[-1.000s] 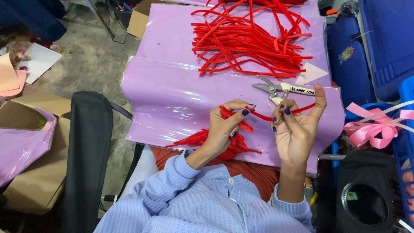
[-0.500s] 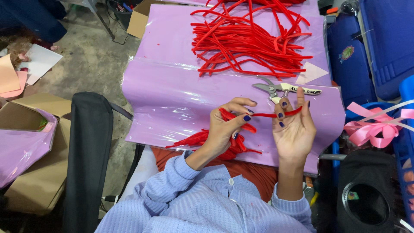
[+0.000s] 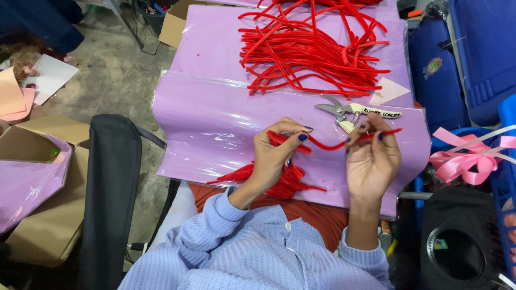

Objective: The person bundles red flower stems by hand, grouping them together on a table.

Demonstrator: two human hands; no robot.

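While the left hand (image 3: 274, 156) clenches a red strip bundle (image 3: 285, 180), the right hand's (image 3: 372, 161) grip pinches one red strip (image 3: 328, 144).

A pink ribbon bow (image 3: 466, 161) lies at the right beside blue plastic crates (image 3: 484, 53). On the left, an open cardboard box (image 3: 40, 177) holds lilac wrap, near a black chair back (image 3: 110, 188) and loose paper sheets (image 3: 32, 86).
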